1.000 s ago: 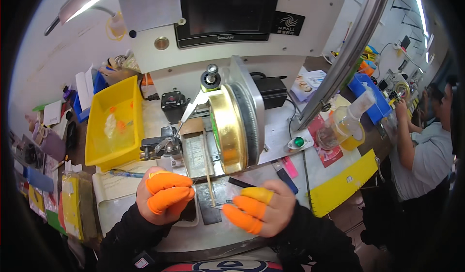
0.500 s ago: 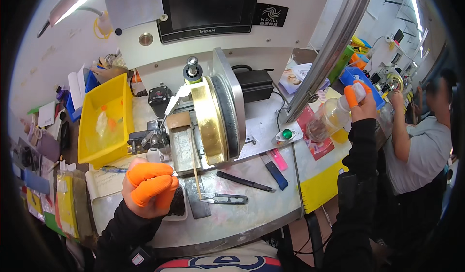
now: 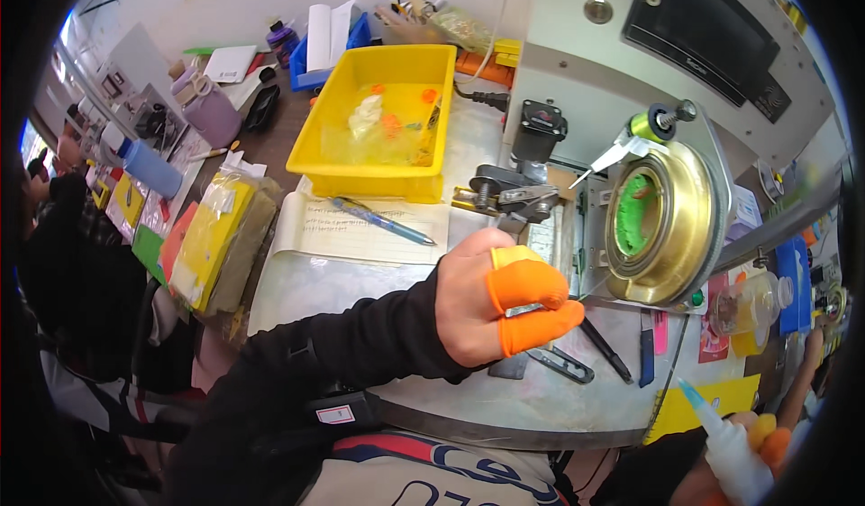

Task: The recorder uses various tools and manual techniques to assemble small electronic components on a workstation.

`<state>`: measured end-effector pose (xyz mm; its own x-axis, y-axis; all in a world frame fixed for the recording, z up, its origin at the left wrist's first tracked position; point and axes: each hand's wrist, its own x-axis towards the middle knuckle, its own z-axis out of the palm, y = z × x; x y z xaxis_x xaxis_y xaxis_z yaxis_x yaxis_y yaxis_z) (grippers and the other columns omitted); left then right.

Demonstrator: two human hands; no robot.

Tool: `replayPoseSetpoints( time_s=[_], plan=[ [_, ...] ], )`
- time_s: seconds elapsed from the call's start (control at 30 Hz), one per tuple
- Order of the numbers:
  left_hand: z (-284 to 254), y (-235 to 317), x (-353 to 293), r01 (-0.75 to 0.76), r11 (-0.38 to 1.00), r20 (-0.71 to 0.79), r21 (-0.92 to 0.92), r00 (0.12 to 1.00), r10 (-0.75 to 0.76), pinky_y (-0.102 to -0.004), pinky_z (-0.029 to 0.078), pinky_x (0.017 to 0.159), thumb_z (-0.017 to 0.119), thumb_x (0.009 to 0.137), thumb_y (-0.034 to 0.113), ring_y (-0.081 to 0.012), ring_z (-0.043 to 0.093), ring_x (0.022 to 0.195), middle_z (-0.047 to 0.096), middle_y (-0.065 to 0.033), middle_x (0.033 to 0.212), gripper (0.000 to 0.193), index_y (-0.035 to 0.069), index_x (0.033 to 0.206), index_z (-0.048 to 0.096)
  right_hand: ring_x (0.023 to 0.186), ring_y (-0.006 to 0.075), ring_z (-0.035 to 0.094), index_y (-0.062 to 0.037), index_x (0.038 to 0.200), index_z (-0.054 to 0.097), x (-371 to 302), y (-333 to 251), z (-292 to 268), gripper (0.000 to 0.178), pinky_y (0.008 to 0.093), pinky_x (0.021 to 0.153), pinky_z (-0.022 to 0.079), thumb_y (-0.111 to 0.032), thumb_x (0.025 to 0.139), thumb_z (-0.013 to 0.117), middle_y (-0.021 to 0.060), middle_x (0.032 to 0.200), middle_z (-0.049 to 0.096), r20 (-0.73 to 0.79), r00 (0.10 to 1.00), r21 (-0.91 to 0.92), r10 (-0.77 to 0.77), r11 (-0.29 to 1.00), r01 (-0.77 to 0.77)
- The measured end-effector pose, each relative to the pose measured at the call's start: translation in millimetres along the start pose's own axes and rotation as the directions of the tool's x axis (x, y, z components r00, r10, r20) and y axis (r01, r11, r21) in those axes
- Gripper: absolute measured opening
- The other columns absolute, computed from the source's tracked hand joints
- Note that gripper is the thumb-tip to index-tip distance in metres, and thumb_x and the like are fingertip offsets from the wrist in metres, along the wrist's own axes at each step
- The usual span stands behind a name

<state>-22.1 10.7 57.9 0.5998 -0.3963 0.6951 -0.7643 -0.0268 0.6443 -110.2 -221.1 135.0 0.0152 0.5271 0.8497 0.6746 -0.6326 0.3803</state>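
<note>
My left hand [image 3: 491, 303], with orange cots on its fingers, is closed in a pinch in front of the machine. Something small and shiny shows between its fingers, too little to name. The thread snips [image 3: 563, 364] lie on the bench just beyond these fingertips. A brass wheel [image 3: 680, 222] with a green-lined centre stands to the right of the hand, mounted on the machine. At the lower right my right hand [image 3: 769, 443], also in finger cots, grips a white squeeze bottle [image 3: 732, 452]. Its blue tapered nozzle [image 3: 692, 395] points up and to the left.
A yellow bin [image 3: 311, 159] holds small orange and pale pieces. Before it lies a notepad [image 3: 297, 231] with a blue pen [image 3: 383, 221]. A black slim tool [image 3: 605, 351] rests near the snips. A clear jar [image 3: 748, 303] stands at the right; wrapped packs [image 3: 221, 254] sit at the left.
The view has swung left. My right hand has come from the clear jar's top to the lower right with the squeeze bottle. My left hand stays pinched near the machine.
</note>
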Motion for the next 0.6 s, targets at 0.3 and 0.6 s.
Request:
replayPoseSetpoints(
  time_s=[0.3,0.6],
  plan=[
    [-9.5,-6.1,-0.5,-0.170,0.961,0.153,0.220,0.979,0.138,-0.0242,0.027,0.069,0.065,0.067,0.012,-0.0087,0.047,0.066,0.053,0.0062,0.070,0.013,0.012,0.080,0.062,0.085,0.0262,0.048,0.0073,0.102,0.044,-15.0,-2.7,44.6,0.034,0.0339,0.073,0.039,-0.020,0.082,0.047,0.0253,0.094,0.046,-0.103,0.973,-0.232,-0.209,0.956,0.181],
    [-10.4,-7.2,-2.6,-0.180,0.947,0.218,0.265,0.968,0.123,-0.0258,0.026,0.070,0.058,0.069,0.013,-0.0074,0.046,0.067,0.053,0.0087,0.071,0.023,0.017,0.091,0.064,0.071,0.0214,0.053,0.0066,0.094,0.050,-21.3,1.5,57.8,0.028,0.0295,0.063,0.043,-0.017,0.079,0.052,0.0201,0.081,0.053,-0.159,0.949,-0.288,-0.273,0.932,0.220]
  ],
)
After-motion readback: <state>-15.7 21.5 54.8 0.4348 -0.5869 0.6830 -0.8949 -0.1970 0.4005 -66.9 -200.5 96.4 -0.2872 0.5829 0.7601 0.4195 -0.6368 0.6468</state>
